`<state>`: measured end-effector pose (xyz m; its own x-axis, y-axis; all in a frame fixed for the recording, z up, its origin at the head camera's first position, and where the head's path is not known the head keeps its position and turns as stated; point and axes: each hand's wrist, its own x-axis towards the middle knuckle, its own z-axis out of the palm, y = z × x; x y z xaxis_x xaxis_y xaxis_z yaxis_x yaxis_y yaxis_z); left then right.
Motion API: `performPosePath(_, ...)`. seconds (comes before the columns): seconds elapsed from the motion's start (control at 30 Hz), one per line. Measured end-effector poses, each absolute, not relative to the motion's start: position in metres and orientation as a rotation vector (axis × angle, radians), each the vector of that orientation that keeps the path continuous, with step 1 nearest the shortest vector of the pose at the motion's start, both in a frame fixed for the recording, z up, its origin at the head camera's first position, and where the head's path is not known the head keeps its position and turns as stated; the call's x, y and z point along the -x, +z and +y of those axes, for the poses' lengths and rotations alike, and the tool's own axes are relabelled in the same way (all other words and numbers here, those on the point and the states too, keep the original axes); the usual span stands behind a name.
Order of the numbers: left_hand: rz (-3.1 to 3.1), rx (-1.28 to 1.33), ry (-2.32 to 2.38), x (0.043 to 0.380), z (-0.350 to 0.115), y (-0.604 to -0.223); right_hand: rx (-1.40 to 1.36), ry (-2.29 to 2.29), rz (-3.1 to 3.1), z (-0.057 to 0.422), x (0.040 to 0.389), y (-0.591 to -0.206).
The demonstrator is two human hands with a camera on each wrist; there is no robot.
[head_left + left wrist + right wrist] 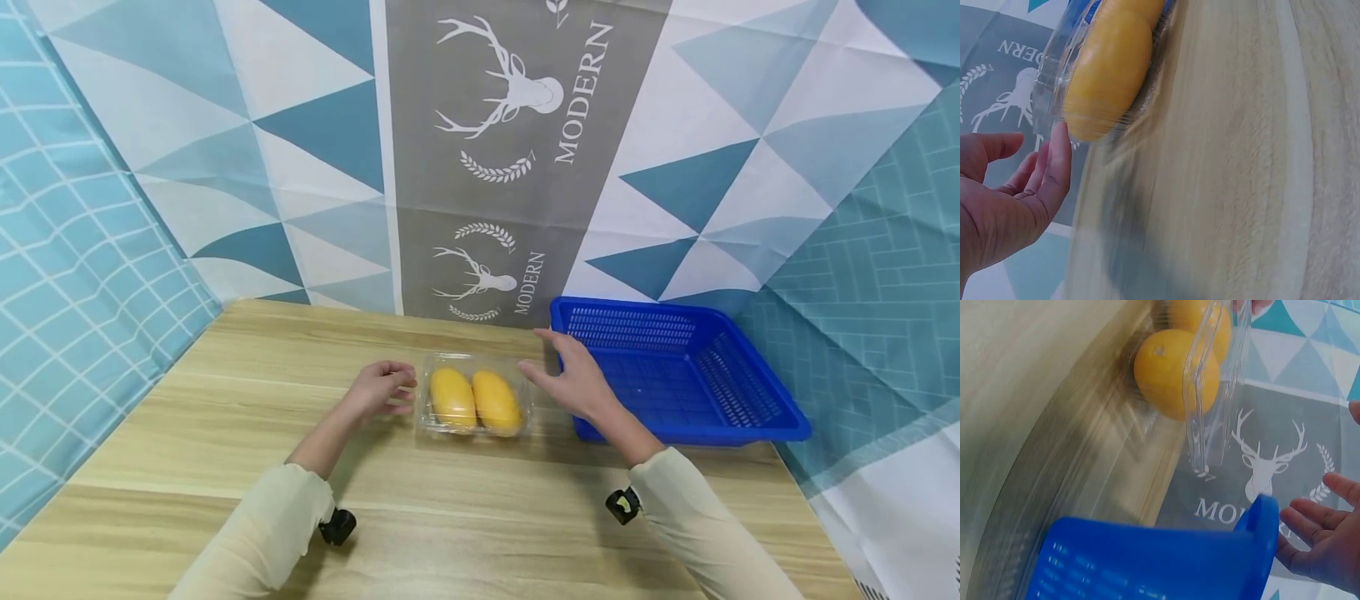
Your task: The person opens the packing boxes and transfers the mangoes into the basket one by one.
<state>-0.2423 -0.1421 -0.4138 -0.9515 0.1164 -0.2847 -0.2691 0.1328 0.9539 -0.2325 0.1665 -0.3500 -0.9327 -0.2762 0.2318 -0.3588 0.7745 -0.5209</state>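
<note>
A clear plastic clamshell box sits on the wooden table with two yellow mangoes side by side inside. Just left of the box is my left hand, its fingers loosely bent and holding nothing. In the left wrist view its fingertips come right up to the box's end. My right hand hovers at the right side of the box, thumb and fingers spread apart with nothing between them. Its fingers overlap the left rim of the blue basket in the head view.
The blue basket has slotted walls and stands at the table's back right, partly over its right edge. Behind the wooden table hangs a patterned cloth with deer heads and triangles. Blue tiled-pattern cloth closes off the left side.
</note>
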Motion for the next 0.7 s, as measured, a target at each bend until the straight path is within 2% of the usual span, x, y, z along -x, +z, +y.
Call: performPosePath(0.7,2.063,0.141,1.889,0.239,-0.136,-0.422,-0.650,0.881,-2.857,0.126,0.226,-0.366)
